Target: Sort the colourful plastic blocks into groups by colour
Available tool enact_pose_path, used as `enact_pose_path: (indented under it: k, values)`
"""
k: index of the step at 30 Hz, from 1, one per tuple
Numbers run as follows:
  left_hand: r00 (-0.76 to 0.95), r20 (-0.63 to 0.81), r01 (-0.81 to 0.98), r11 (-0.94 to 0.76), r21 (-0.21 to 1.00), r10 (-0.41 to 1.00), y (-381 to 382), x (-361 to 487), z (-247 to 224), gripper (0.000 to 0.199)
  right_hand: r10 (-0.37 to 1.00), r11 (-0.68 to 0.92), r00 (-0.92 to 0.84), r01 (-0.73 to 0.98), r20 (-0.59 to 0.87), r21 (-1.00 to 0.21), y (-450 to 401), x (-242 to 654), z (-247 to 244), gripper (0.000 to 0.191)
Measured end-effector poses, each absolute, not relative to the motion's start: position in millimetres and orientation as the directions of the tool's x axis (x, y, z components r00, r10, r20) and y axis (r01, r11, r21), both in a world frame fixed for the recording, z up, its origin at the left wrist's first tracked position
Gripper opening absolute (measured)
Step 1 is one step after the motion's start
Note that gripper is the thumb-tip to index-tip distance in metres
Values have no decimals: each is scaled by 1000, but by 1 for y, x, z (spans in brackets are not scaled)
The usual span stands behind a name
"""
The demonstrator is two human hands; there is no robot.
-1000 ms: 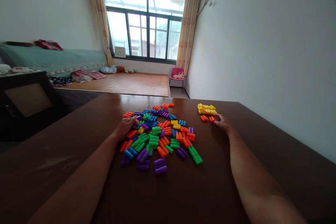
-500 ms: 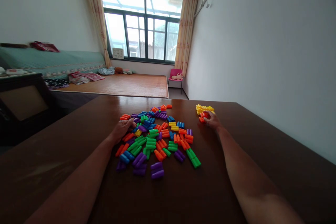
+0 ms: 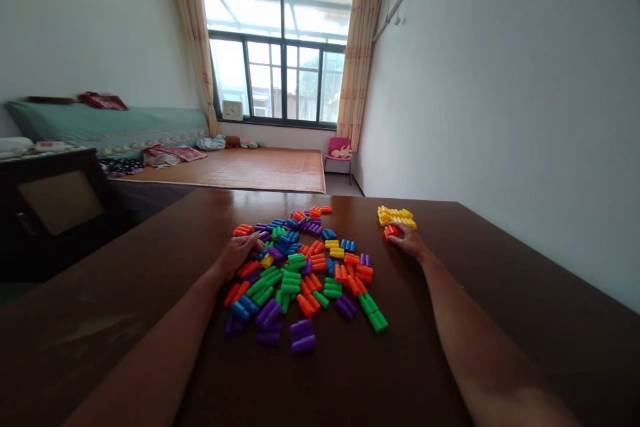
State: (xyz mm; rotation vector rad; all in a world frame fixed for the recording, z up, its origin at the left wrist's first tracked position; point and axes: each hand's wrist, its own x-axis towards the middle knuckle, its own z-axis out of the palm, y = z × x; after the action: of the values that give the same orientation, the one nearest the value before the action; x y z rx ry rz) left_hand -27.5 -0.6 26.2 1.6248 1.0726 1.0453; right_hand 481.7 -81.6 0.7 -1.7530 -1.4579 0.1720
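My right hand (image 3: 409, 241) is at the right of the table, fingers closed around a small orange plastic building block (image 3: 391, 232). That block is low at the tabletop, just in front of a cluster of yellow blocks (image 3: 395, 216). At the pile's left edge, my left hand (image 3: 239, 255) rests low with its fingers bent together. Its fingertips meet a purple block (image 3: 263, 237); what lies under them is hidden. Close by are orange blocks (image 3: 243, 230) behind the hand and an orange block (image 3: 248, 269) in front of it.
Loose green blocks (image 3: 291, 281), purple blocks (image 3: 303, 335) and several others spread over the middle of the brown table (image 3: 350, 373). A joined orange and green strip (image 3: 374, 313) lies at the pile's right front. Beyond the table are a bed (image 3: 270, 170) and a pink chair (image 3: 339, 145).
The orange block in my right hand has come down and looks more level before the yellow cluster. My left hand stays nearly in place. The whole view has shifted slightly.
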Motion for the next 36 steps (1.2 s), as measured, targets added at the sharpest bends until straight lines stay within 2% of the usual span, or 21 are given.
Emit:
enact_pose_path:
  k: [6,14,20,31,33,36]
  values:
    - [277,167,194,-226,955,946,4,-30,21,53,872,56,272,770,407,-636,-80,480,1,44]
    - [271,182,185,-236,954,945,2,-28,23,52,824,30,388,698,413,-716,-76,484,-3,42]
    - [279,168,187,-226,956,945,2,-28,24,52,834,17,336,777,438,-629,-76,481,-7,42]
    - [285,161,184,-219,958,945,1,-27,23,52,821,52,287,824,494,-564,-66,489,-19,45]
    - [278,172,179,-227,957,945,1,-27,22,52,797,46,299,836,524,-547,-65,490,-19,47]
    - [282,180,171,-234,957,942,2,-27,20,52,693,-9,367,865,621,-502,-66,488,-16,48]
